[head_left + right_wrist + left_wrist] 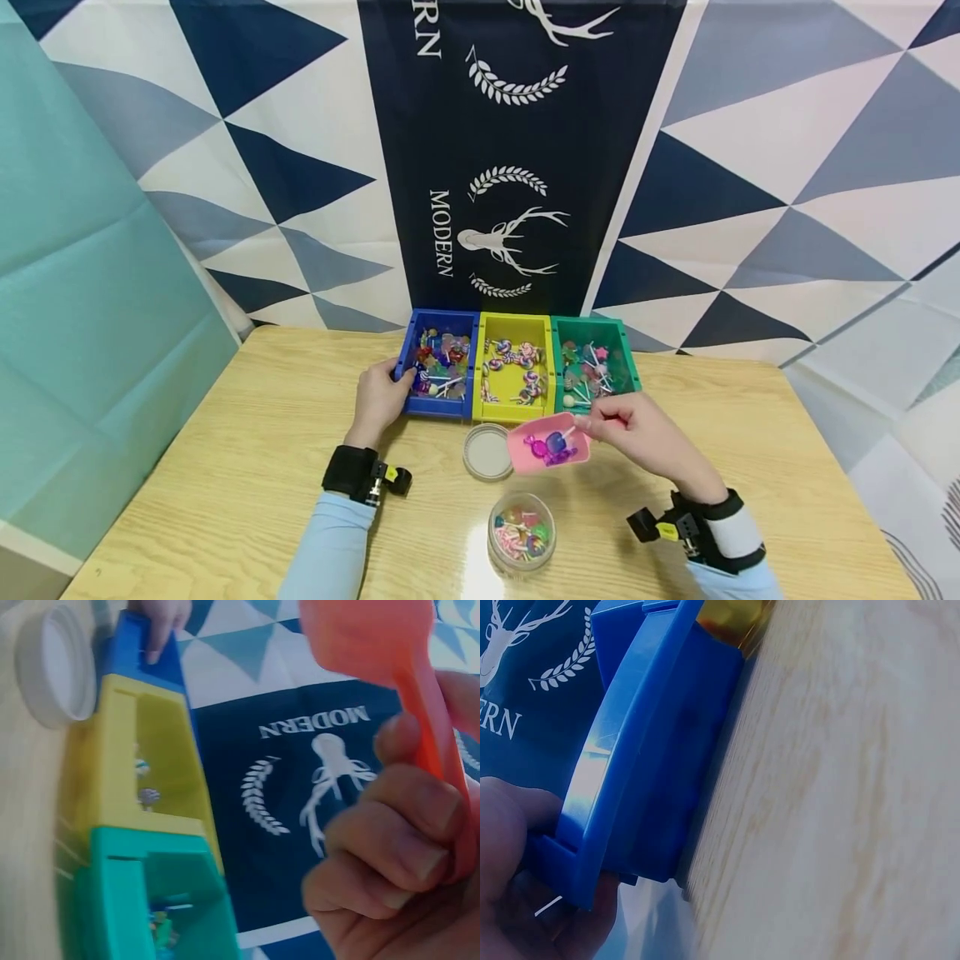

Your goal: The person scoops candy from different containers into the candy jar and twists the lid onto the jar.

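My left hand (378, 402) grips the left wall of the blue bin (438, 407), thumb over the rim and fingers outside, as the left wrist view also shows. In my right hand (637, 433) is the handle of a pink scoop (525, 454), fingers curled round it. Purple and pink wrapped candies (555, 448) and a white stick lie in the scoop, which hovers in front of the yellow bin (517, 412). Below it stands a clear jar (520, 560) holding mixed candies. Lollipops lie in the yellow bin; mixed candies fill the bottoms of the blue and green (628, 367) bins.
A round pale lid (487, 452) lies on the wooden table (247, 467), just left of the scoop. The three bins stand side by side against the patterned backdrop (300, 208). A teal cloth (90, 292) hangs along the left side.
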`<action>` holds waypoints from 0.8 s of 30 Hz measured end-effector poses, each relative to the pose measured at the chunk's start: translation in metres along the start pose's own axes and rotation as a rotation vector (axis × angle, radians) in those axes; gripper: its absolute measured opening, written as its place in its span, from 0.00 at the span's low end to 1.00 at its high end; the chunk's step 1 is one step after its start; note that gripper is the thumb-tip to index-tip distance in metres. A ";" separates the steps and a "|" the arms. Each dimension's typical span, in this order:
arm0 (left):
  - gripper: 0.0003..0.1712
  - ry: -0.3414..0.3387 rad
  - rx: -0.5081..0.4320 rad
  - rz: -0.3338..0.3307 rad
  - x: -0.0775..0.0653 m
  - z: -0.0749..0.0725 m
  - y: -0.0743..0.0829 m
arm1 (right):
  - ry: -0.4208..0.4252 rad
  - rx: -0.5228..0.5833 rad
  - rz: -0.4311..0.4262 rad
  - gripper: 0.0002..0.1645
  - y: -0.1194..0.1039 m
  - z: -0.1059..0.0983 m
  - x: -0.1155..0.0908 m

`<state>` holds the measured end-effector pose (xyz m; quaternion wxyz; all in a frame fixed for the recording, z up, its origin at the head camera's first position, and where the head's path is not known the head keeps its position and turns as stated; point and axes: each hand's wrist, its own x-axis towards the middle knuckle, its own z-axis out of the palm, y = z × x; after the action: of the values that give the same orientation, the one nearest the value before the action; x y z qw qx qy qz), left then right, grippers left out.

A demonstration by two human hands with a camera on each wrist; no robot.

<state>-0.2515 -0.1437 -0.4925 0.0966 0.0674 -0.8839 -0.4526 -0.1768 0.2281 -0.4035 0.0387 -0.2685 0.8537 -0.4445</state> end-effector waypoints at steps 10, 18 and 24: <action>0.17 -0.004 -0.001 0.016 0.000 -0.001 0.000 | -0.178 -0.097 -0.041 0.23 -0.015 -0.004 -0.006; 0.18 -0.007 -0.001 0.000 0.001 0.000 -0.002 | -0.290 -0.161 0.007 0.22 -0.023 0.001 -0.006; 0.18 -0.007 -0.001 0.010 0.002 0.001 -0.004 | -0.330 -0.220 0.024 0.24 -0.029 0.007 -0.006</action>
<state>-0.2537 -0.1457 -0.4963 0.0958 0.0613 -0.8844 -0.4527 -0.1570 0.2126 -0.3865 0.1539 -0.3302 0.8823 -0.2982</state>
